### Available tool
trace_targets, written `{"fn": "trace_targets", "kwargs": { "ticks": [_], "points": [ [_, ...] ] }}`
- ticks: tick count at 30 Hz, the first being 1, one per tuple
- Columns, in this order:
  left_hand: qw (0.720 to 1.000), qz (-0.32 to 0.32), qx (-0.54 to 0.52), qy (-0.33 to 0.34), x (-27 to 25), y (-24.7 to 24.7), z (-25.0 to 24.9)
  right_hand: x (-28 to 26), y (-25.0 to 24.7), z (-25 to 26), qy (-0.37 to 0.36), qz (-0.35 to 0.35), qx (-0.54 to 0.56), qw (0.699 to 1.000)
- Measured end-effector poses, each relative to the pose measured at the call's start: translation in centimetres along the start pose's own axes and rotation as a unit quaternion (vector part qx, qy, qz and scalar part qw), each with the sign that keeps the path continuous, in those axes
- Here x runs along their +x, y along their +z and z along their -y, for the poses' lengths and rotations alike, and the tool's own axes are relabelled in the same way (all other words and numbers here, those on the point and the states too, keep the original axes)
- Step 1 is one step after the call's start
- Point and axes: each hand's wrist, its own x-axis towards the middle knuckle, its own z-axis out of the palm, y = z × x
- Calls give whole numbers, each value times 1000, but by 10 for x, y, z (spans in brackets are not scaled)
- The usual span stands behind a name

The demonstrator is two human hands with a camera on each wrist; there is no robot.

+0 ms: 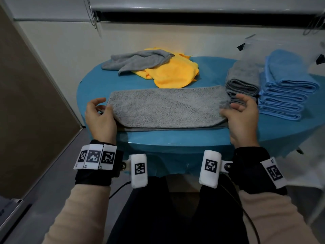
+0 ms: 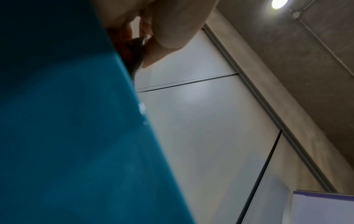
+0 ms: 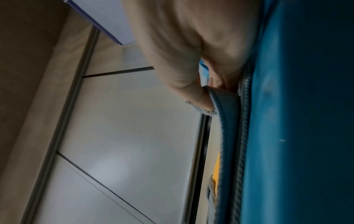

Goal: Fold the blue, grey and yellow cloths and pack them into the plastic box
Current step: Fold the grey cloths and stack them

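Observation:
A grey cloth [image 1: 165, 110], folded into a long band, lies across the near part of the blue table [image 1: 175, 140]. My left hand [image 1: 105, 107] pinches its left end and my right hand [image 1: 230, 106] pinches its right end. In the right wrist view the thumb [image 3: 203, 98] grips the cloth's hem [image 3: 228, 121]. At the back lie a crumpled yellow cloth [image 1: 172, 73] and, partly on it, a loose grey cloth [image 1: 135, 61]. Folded blue cloths [image 1: 288, 85] and folded grey cloths [image 1: 244, 80] are stacked at the right. The clear plastic box [image 1: 253, 48] shows faintly around them.
The table is a small oval with a blue cover [image 2: 67, 121]. A white wall [image 1: 70, 50] with a blind cord stands behind it. A brown panel [image 1: 26, 103] and the floor lie to the left. My legs are under the near edge.

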Motion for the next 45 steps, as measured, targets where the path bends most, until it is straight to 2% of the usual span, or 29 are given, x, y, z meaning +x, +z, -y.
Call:
{"fn": "trace_targets", "kwargs": {
  "ticks": [7,9,15,26,33,35,38,39,40,41,43,45],
  "points": [
    [999,-35,8,6,-8,-1,-3,-3,0,-5,-39,-69,24,997],
    [998,-53,18,13,-12,1,-6,-1,0,-5,-39,-75,33,996],
    [998,-50,44,19,-14,1,-7,-2,-1,-9,-32,-84,26,996],
    [997,-80,18,6,-15,0,-5,-2,-1,-9,-27,-115,29,993],
    [999,-47,18,-2,-13,-1,-8,-1,0,-10,-38,-118,-22,992],
    [998,-49,29,19,-14,-1,-9,-3,-1,-7,-54,-115,-58,990],
    [981,-108,28,158,-19,-3,-18,-12,0,7,-130,-125,-133,974],
    [976,-104,9,194,-20,-1,-24,-15,3,14,-164,-120,-142,969],
    [977,-75,-28,199,-21,1,-31,-16,6,19,-182,-98,-133,969],
    [981,-25,-86,170,-24,4,-39,-17,11,25,-170,-58,-109,978],
    [972,93,-213,43,-28,15,-47,-24,24,36,-74,70,-44,994],
    [930,161,-303,-132,-31,24,-44,-34,36,40,53,211,22,976]
  ]
}}
